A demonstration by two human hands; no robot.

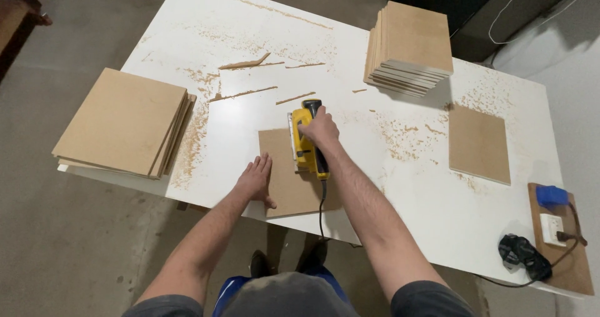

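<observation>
Head view: the right hand (317, 128) has its grip wrapped around the black handle of a yellow power sander (307, 142), which sits on the upper right part of a brown square board (284, 186). That board lies at the near edge of the white tabletop (400, 186), near the six o'clock side. The left hand (256, 179) rests flat on the board's left edge, at nine o'clock from the sander, its grip spread with fingers apart and holding nothing. A black cord (322, 214) drops from the sander over the tabletop's near edge. At nine o'clock a stack of boards (122, 123) overhangs the tabletop's left side. At one o'clock stands a taller stack (409, 48). At three o'clock lies a single board (478, 143). Sawdust (194, 142) and thin offcut strips (245, 63) lie toward twelve o'clock.
</observation>
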